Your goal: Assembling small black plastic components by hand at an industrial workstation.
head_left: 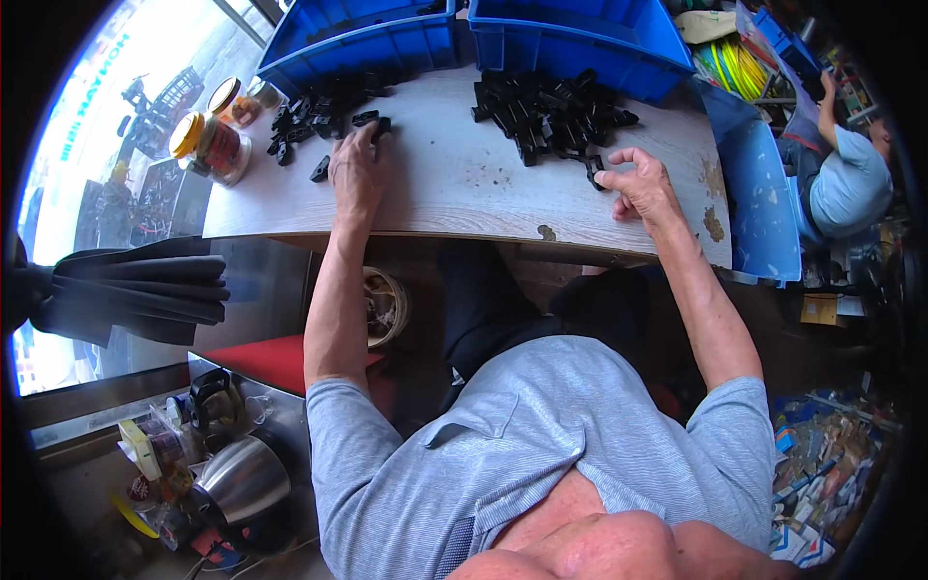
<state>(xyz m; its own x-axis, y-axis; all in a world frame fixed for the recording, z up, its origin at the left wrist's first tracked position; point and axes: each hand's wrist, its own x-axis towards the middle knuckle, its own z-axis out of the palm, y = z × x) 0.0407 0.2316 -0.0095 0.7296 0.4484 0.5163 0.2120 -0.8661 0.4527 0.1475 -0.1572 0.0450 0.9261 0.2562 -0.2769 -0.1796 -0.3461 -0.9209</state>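
Observation:
My left hand (356,169) rests on the pale wooden table (464,193), fingertips closed on a small black plastic part (373,124) at the edge of the left heap of black parts (314,111). Just left of that hand, one loose black part (320,168) lies by itself. My right hand (640,184) pinches another small black part (594,172) between thumb and forefinger, just below the larger right heap of black parts (551,114).
Two blue plastic bins (367,39) (580,34) stand at the table's far edge, and a blue panel (764,193) lies at its right end. Jars with yellow lids (213,145) sit far left. Another person (846,174) sits at right. A kettle (237,478) is on the floor.

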